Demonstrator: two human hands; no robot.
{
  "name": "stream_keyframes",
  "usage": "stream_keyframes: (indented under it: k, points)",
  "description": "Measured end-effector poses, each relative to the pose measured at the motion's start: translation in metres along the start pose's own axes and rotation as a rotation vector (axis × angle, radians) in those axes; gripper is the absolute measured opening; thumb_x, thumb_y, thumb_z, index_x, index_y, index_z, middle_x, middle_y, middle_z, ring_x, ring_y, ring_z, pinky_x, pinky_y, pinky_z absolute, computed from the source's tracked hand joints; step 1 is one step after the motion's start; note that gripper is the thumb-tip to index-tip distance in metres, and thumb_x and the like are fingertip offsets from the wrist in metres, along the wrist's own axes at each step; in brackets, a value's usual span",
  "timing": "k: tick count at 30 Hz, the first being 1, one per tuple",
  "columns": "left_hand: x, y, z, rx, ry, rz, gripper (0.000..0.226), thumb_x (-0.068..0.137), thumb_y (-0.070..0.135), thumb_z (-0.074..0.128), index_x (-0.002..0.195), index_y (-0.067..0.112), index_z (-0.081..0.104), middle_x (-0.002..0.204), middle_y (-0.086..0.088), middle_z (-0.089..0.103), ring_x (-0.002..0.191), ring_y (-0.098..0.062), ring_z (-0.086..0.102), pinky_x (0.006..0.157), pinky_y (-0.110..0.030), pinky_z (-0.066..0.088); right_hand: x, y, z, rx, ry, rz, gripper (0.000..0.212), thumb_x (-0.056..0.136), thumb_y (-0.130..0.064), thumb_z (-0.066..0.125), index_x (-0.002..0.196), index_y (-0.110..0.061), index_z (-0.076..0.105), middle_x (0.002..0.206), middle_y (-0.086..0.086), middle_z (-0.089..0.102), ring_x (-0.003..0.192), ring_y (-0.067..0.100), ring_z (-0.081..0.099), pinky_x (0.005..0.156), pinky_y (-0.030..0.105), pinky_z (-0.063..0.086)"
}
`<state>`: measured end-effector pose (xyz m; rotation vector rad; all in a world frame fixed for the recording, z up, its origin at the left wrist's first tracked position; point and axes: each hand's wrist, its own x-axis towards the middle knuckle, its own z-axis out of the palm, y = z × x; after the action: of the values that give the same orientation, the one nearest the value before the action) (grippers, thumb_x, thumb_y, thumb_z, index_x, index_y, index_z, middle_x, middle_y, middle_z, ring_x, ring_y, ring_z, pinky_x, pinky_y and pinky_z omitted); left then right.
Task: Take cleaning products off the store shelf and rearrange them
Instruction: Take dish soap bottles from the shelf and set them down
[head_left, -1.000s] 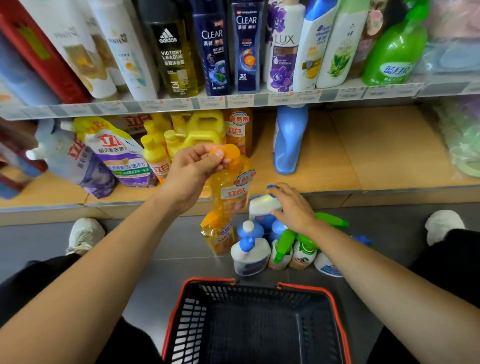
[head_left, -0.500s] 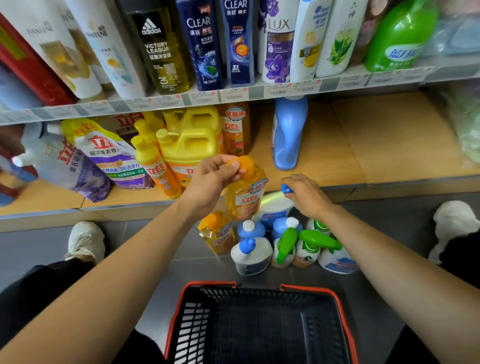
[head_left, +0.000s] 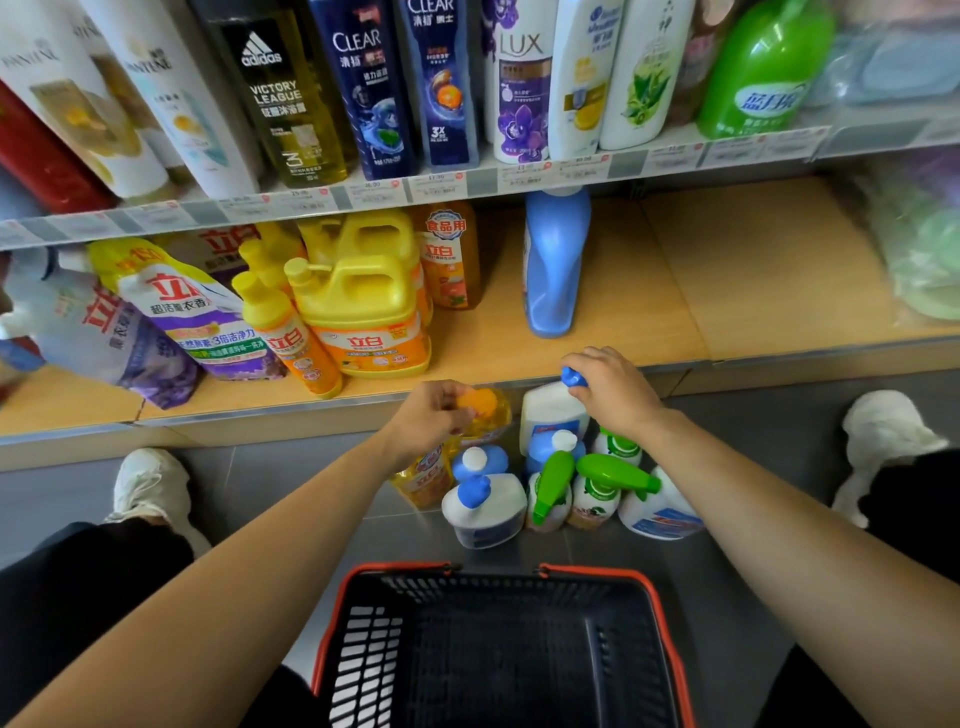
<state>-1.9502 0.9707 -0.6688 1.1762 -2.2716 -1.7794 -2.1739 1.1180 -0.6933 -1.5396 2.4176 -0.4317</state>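
On the floor (head_left: 270, 483), at twelve o'clock from the basket (head_left: 597, 572), the left hand (head_left: 431, 418) curls its fingers round the orange cap of an amber detergent bottle (head_left: 492, 420). At its three o'clock the right hand (head_left: 613, 395) clasps the blue cap of a white bottle (head_left: 550, 415), both bottles behind a cluster of pump bottles (head_left: 488, 506).
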Motion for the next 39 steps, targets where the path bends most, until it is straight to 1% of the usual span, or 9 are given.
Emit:
stream_keyframes:
  k: [4,8,12,17,20,23,27,34,39]
  points:
    - [0.009,-0.013,-0.001,0.151,-0.021,0.012,0.025,0.092,0.002,0.068,0.117,0.005,0.064,0.112,-0.021,0.069,0.099,-0.028,0.065,0.091,-0.042,0.055,-0.001,0.000,0.002,0.004,-0.005,0.014,0.038,0.092,-0.011,0.067,0.128,-0.017,0.061,0.119,0.005,0.060,0.112,0.028,0.049,0.090,0.041,0.046]
    - [0.015,-0.017,-0.005,0.335,-0.056,0.061,0.030,0.092,0.017,0.072,0.120,0.016,0.063,0.109,-0.007,0.069,0.105,-0.026,0.065,0.092,-0.040,0.054,-0.001,0.000,0.003,0.003,-0.005,0.030,0.038,0.093,-0.011,0.065,0.129,-0.018,0.060,0.120,0.004,0.058,0.112,0.029,0.048,0.088,0.042,0.047]
    - [0.012,-0.033,-0.022,0.587,0.039,0.094,0.049,0.092,0.029,0.071,0.137,0.021,0.055,0.119,-0.001,0.067,0.110,-0.022,0.062,0.091,-0.039,0.053,0.000,-0.002,0.001,0.029,-0.017,0.053,0.037,0.092,-0.013,0.065,0.129,-0.018,0.060,0.122,0.003,0.059,0.113,0.028,0.047,0.091,0.041,0.047]
    - [0.001,-0.061,-0.045,0.553,0.045,0.022,0.073,0.091,0.038,0.072,0.154,0.036,0.035,0.129,-0.003,0.062,0.116,-0.023,0.061,0.098,-0.043,0.053,0.005,-0.013,-0.002,0.056,-0.023,0.108,0.038,0.090,-0.019,0.069,0.128,-0.016,0.061,0.122,0.006,0.061,0.114,0.031,0.050,0.094,0.040,0.046]
    - [0.006,-0.069,-0.042,0.471,0.103,0.028,0.070,0.087,0.050,0.073,0.148,0.041,0.040,0.121,0.003,0.065,0.108,-0.018,0.064,0.094,-0.042,0.056,0.013,-0.030,-0.002,0.124,0.016,0.085,0.044,0.088,-0.022,0.071,0.131,-0.016,0.062,0.128,0.006,0.065,0.121,0.031,0.051,0.100,0.040,0.044]
    - [0.010,-0.076,-0.029,0.502,0.202,0.087,0.070,0.083,0.062,0.071,0.143,0.041,0.043,0.112,0.011,0.067,0.101,-0.012,0.066,0.088,-0.038,0.058,0.038,-0.051,-0.006,0.278,0.018,0.076,0.048,0.087,-0.021,0.074,0.132,-0.014,0.062,0.128,0.007,0.066,0.121,0.025,0.058,0.096,0.028,0.043]
    - [0.013,-0.087,-0.023,0.549,0.342,0.194,0.064,0.083,0.062,0.070,0.137,0.039,0.046,0.096,0.019,0.064,0.088,-0.008,0.065,0.080,-0.031,0.057,0.095,-0.071,-0.006,0.417,-0.012,0.109,0.056,0.088,-0.024,0.076,0.139,-0.014,0.054,0.132,0.009,0.062,0.120,0.025,0.058,0.096,0.034,0.047]
    - [0.018,-0.102,-0.019,0.552,0.399,0.225,0.034,0.086,0.052,0.070,0.114,0.033,0.069,0.101,0.011,0.071,0.094,-0.015,0.065,0.079,-0.033,0.056,0.196,-0.072,0.032,0.537,0.079,0.253,0.100,0.079,-0.023,0.084,0.158,-0.014,0.023,0.159,0.011,0.036,0.146,0.028,0.035,0.119,0.040,0.032]
    - [0.022,-0.107,-0.019,0.549,0.384,0.229,0.034,0.086,0.055,0.069,0.110,0.031,0.070,0.102,0.011,0.066,0.099,-0.013,0.059,0.082,-0.035,0.054,0.233,-0.066,0.061,0.848,0.151,0.240,0.089,0.070,-0.010,0.090,0.145,-0.009,0.043,0.137,0.011,0.061,0.123,0.025,0.060,0.106,0.046,0.049]
